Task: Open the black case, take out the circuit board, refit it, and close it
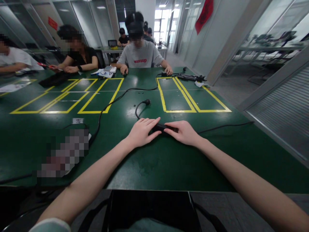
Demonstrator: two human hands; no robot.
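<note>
Since the black device (164,128) lies loose on the desk (154,167), the left hand (142,132) lays flat, stretched fingers on it, probably to steady it; whether the right hand (183,133) grips its end, I cannot tell.

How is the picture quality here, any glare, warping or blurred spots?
Head view: ceiling lights leave pale glare on the green table; the wide lens bows its edges; a pixelated patch hides something at left; left hand and right hand on the black device look sharp.
</note>
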